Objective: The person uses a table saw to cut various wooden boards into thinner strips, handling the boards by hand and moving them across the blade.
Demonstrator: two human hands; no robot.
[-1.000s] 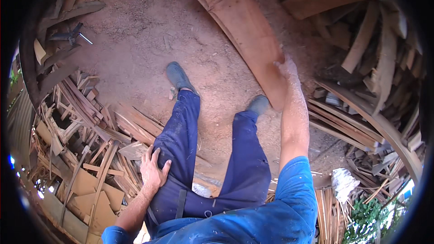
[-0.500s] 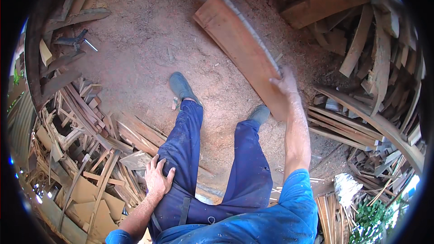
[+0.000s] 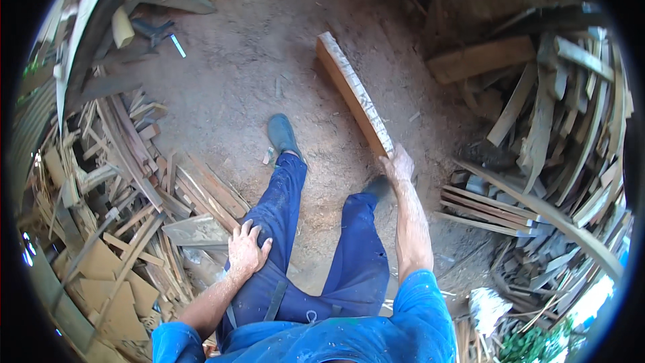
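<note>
A long wooden plank (image 3: 353, 87) stands tilted onto its narrow side, its pale, rough edge facing up, angled from the middle of the floor down toward me. My right hand (image 3: 398, 163) is closed round its near end, beside my right boot (image 3: 376, 188). My left hand (image 3: 247, 249) lies with fingers spread on my left thigh, holding nothing. My left boot (image 3: 282, 131) is planted on the dusty floor to the left of the plank.
Offcut piles line both sides: slats and cardboard (image 3: 114, 296) at left, boards and curved strips (image 3: 571, 222) at right. A dark tool with a silver rod (image 3: 151, 30) lies upper left. A white crumpled sack (image 3: 487, 309) sits lower right, near green leaves (image 3: 537, 339).
The plank has turned from broad face up onto its edge. My right hand has come nearer my body and slightly left with it; my left hand stays on my thigh.
</note>
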